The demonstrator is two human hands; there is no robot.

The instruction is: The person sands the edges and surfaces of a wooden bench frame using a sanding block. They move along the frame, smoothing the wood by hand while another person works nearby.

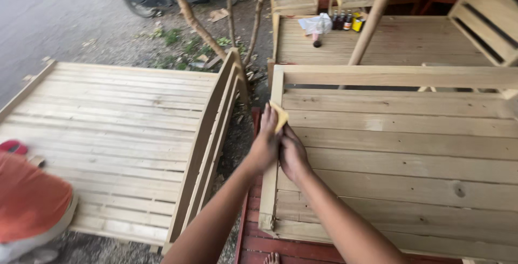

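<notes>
Both hands meet at the left edge of a pale, unfinished slatted wooden frame (399,156), its planks broad, flat and rough-grained, with a dark knot showing in one of them. The left hand (265,146) has its fingers closed around a small yellowish folded piece of sandpaper (279,115), held upright against the frame's side rail near the upper left corner. The right hand (293,156) lies pressed against the left one, palm down on the planks; whether its fingers grip anything I cannot tell. A second slatted frame (118,129) of the same raw wood lies well apart to the left, tilted on gravelly ground, and a third (388,40) stands behind, carrying a few small dark bottles (342,21) and a crumpled white bag (317,24). Under the near frame shows a red-painted plank (259,242). At the lower left, another person's orange sleeve (29,199) comes into view. Thin, bare tree stems (189,15) rise between the frames.
</notes>
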